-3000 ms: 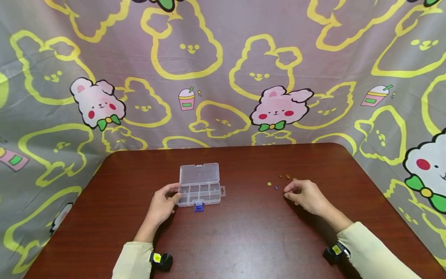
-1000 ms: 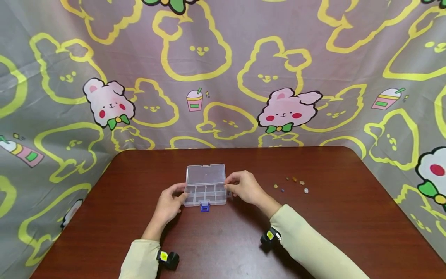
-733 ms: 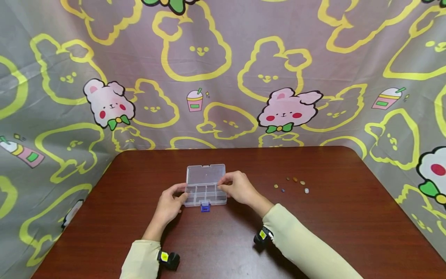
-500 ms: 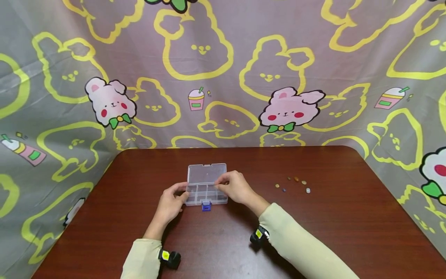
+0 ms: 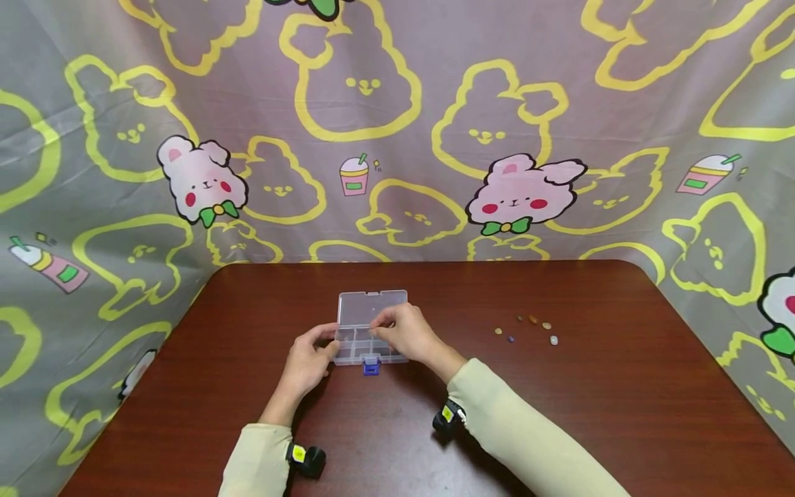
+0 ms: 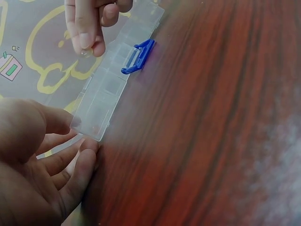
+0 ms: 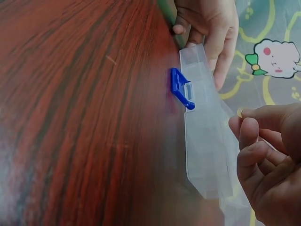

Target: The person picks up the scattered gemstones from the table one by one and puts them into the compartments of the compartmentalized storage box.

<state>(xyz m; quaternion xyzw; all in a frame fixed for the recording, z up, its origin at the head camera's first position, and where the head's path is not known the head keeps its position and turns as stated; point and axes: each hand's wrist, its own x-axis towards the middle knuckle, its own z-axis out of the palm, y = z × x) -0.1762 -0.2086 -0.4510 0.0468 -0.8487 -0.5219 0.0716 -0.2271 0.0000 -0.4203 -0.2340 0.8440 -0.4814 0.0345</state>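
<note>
A clear plastic compartment box [image 5: 362,351] with a blue latch [image 5: 371,368] stands on the table with its lid [image 5: 366,307] raised at the back. My left hand [image 5: 308,362] grips the box's left end; in the left wrist view its thumb and fingers [image 6: 66,165] lie around that corner. Above the compartments is my right hand [image 5: 411,335], and its thumb and index finger pinch a small pale-yellow stone [image 7: 240,113]. The stone also shows between the fingertips in the left wrist view. The right hand hides part of the right-hand compartments.
Several small stones lie loose to the right of the box, among them a white one [image 5: 554,340], an orange-brown one [image 5: 533,319] and a blue one [image 5: 511,339]. Behind the brown table [image 5: 385,442] hangs a patterned cloth [image 5: 428,103].
My right hand has come left from beside the loose stones to over the box, lately sliding farther left above the compartments. The left hand keeps its place at the box's left end.
</note>
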